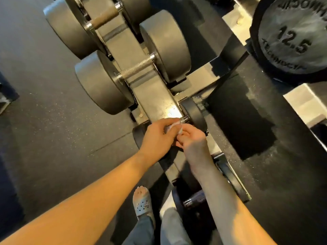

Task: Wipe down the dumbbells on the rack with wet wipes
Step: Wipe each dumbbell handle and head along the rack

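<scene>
A small black dumbbell (193, 114) lies across the grey rack (139, 55) in the middle of the view. My left hand (158, 136) grips its metal handle through a white wet wipe (174, 125), which shows between the fingers. My right hand (192, 140) sits close beside it and pinches an edge of the same wipe. Most of the handle is hidden under both hands. Two larger grey dumbbells (136, 69) (104, 16) rest higher on the rack.
Another small dumbbell (192, 200) lies below my right forearm. A second rack on the right holds a black 12.5 dumbbell (292, 36). Dark speckled rubber floor (53, 103) spreads to the left. My foot in a grey clog (142, 203) stands beside the rack base.
</scene>
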The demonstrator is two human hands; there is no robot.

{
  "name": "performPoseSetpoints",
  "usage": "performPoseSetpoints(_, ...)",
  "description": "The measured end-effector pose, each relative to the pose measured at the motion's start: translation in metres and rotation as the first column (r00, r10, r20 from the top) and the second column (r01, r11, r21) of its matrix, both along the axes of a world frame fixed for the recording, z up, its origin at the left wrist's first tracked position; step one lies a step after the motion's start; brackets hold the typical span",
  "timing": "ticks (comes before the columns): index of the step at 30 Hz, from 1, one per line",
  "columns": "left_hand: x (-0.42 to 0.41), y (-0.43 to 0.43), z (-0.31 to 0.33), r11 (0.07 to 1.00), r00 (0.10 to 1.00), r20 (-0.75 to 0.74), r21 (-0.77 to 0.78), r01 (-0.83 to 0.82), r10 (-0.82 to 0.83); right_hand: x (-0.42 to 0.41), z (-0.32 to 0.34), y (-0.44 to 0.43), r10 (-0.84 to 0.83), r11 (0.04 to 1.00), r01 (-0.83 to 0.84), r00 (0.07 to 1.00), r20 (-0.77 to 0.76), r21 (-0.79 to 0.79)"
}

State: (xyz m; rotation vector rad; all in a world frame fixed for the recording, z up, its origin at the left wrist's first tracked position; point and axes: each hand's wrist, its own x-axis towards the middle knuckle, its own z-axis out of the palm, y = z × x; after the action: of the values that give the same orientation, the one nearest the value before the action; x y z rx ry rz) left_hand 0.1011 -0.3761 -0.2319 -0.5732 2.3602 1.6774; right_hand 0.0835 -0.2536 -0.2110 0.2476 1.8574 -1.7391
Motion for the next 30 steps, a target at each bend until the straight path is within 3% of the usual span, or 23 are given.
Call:
performPoseSetpoints(2, -0.005, -0.002, 0.0, 0.987, 0.991, 0.073, 0.102, -0.123, 0.116, -0.01, 0.013, 0.011, 0.057, 0.997, -0.061, 0.995, 0.085, 0.048)
performPoseSetpoints(3, -0.006, -0.004, -0.001, 0.974, 0.98, 0.09, 0.126, -0.188, 0.178, -0.016, 0.017, 0.019, 0.078, 0.987, -0.082, 0.996, 0.036, 0.14)
performPoseSetpoints(6, -0.012, -0.002, -0.005, 0.95, 0.95, -0.01, 0.038, -0.311, 0.312, -0.045, 0.02, 0.036, 0.151, 0.911, 0.008, 0.923, -0.353, 0.412)
performPoseSetpoints(8, -0.02, 0.011, -0.011, 0.963, 0.959, -0.118, -0.05, -0.266, 0.259, -0.072, 0.011, 0.032, 0.273, 0.834, 0.044, 0.833, -0.482, 0.55)
performPoseSetpoints(12, -0.034, 0.044, -0.037, 0.954, 0.984, -0.117, -0.254, -0.16, 0.133, -0.11, -0.033, 0.004, 0.437, 0.799, -0.163, 0.818, -0.373, 0.579)
performPoseSetpoints(14, -0.046, 0.039, -0.046, 0.948, 0.994, -0.023, -0.3, -0.11, 0.108, -0.113, -0.049, -0.003, 0.444, 0.803, -0.167, 0.808, -0.387, 0.572)
performPoseSetpoints(16, -0.067, 0.022, -0.049, 0.982, 0.98, 0.195, -0.187, -0.012, 0.05, -0.113, -0.055, -0.002, 0.419, 0.807, -0.136, 0.817, -0.396, 0.574)
performPoseSetpoints(18, -0.086, 0.008, -0.044, 0.989, 0.904, 0.421, 0.146, 0.014, -0.075, -0.112, -0.054, -0.001, 0.417, 0.809, -0.122, 0.808, -0.416, 0.575)
performPoseSetpoints(19, -0.092, 0.004, -0.041, 0.957, 0.857, 0.494, 0.289, -0.003, -0.146, -0.111, -0.052, -0.002, 0.416, 0.811, -0.12, 0.807, -0.419, 0.573)
performPoseSetpoints(21, -0.097, 0.0, -0.039, 0.934, 0.818, 0.541, 0.356, -0.013, -0.195, -0.11, -0.049, -0.005, 0.411, 0.811, -0.121, 0.814, -0.41, 0.572)
performPoseSetpoints(23, -0.087, 0.0, -0.043, 0.984, 0.888, 0.443, 0.174, 0.046, -0.12, -0.109, -0.047, -0.005, 0.409, 0.813, -0.126, 0.819, -0.404, 0.568)
performPoseSetpoints(25, -0.06, 0.003, -0.047, 0.996, 0.989, 0.137, -0.068, 0.06, -0.05, -0.109, -0.045, -0.004, 0.407, 0.821, -0.117, 0.807, -0.429, 0.559)
performPoseSetpoints(27, -0.029, 0.015, -0.044, 0.947, 0.977, -0.166, -0.312, 0.077, -0.134, -0.108, -0.046, 0.0, 0.421, 0.819, -0.122, 0.791, -0.443, 0.56)
performPoseSetpoints(30, -0.015, 0.031, -0.049, 0.837, 0.909, -0.269, -0.53, 0.138, -0.32, -0.107, -0.047, 0.002, 0.437, 0.814, -0.144, 0.789, -0.431, 0.563)
